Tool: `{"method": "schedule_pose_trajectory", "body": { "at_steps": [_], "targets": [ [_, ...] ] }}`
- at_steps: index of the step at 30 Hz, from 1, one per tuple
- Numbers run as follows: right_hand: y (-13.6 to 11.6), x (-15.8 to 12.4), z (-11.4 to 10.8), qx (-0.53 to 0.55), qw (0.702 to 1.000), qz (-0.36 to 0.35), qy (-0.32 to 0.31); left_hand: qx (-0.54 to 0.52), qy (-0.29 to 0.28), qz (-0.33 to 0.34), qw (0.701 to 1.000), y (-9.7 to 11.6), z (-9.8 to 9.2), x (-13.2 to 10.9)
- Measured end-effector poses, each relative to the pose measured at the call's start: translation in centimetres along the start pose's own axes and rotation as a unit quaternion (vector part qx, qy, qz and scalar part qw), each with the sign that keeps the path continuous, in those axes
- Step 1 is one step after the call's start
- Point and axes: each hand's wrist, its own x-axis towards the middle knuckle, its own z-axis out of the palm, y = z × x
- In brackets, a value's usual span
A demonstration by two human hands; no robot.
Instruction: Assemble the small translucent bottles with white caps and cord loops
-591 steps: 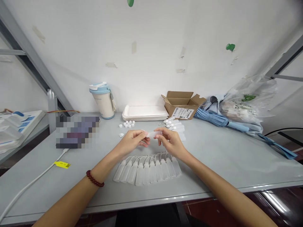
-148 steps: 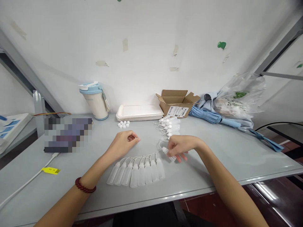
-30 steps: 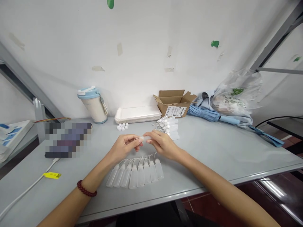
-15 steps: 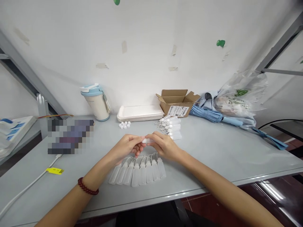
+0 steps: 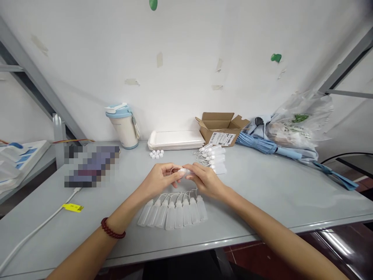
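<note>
Between my hands is a small translucent bottle (image 5: 188, 172) with a white cap and a thin white cord, lying on its side above the table. The fingers of my left hand (image 5: 164, 177) pinch its cap end. My right hand (image 5: 205, 179) is closed round the bottle's body and hides most of it. Just below my hands, a fanned row of several translucent bottles (image 5: 178, 216) lies on the table, their cords toward my hands. Beyond my right hand lie several capped bottles (image 5: 215, 157). A cluster of small white caps (image 5: 156, 154) sits behind my left hand.
Along the wall stand a cream and blue tumbler (image 5: 124, 128), a stack of white trays (image 5: 177, 140) and an open cardboard box (image 5: 223, 134). A folded blue umbrella (image 5: 256, 143) and a plastic bag (image 5: 300, 120) are at right. A pixelated object (image 5: 93, 167) with a cable lies left.
The view has shifted slightly, so the scene sits a little further right. My left fingers have changed position at the cap, and the white cord now shows looped over them.
</note>
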Motion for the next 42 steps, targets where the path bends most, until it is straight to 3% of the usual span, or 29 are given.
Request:
{"method": "schedule_pose_trajectory", "body": {
  "at_steps": [5, 11, 15, 18, 24, 28, 34, 38, 42],
  "targets": [
    [0.1, 0.2, -0.1, -0.041, 0.998, -0.033, 0.033, -0.018, -0.011, -0.053, 0.998, -0.3, 0.3, 0.0],
    [-0.1, 0.2, 0.0, -0.042, 0.998, -0.041, 0.017, -0.032, -0.036, -0.064, 0.997, -0.2, 0.4, -0.1],
    [-0.4, 0.1, -0.2, -0.044, 0.998, -0.042, -0.008, -0.019, -0.048, -0.037, 0.998, -0.1, 0.3, -0.3],
    [-0.7, 0.0, -0.6, -0.033, 0.998, -0.029, -0.037, 0.049, -0.046, 0.007, 0.998, 0.1, 0.2, -0.4],
    [-1.0, 0.4, -1.4, 0.102, 0.991, 0.042, -0.082, 0.191, -0.025, 0.089, 0.977, 0.2, 0.2, -0.6],
    [-1.1, 0.6, -1.8, 0.230, 0.961, 0.108, -0.105, 0.253, -0.013, 0.137, 0.958, -0.1, 0.3, -0.6],
    [-0.7, 0.9, -2.2, 0.380, 0.886, 0.227, -0.138, 0.304, -0.010, 0.172, 0.937, -0.3, 0.6, -0.6],
    [-0.3, 1.0, -2.2, 0.443, 0.838, 0.273, -0.166, 0.293, -0.008, 0.166, 0.942, -0.2, 0.9, -0.6],
    [-0.4, 1.0, -2.0, 0.429, 0.852, 0.253, -0.158, 0.211, -0.004, 0.079, 0.974, -0.1, 1.0, -0.4]
  ]
}}
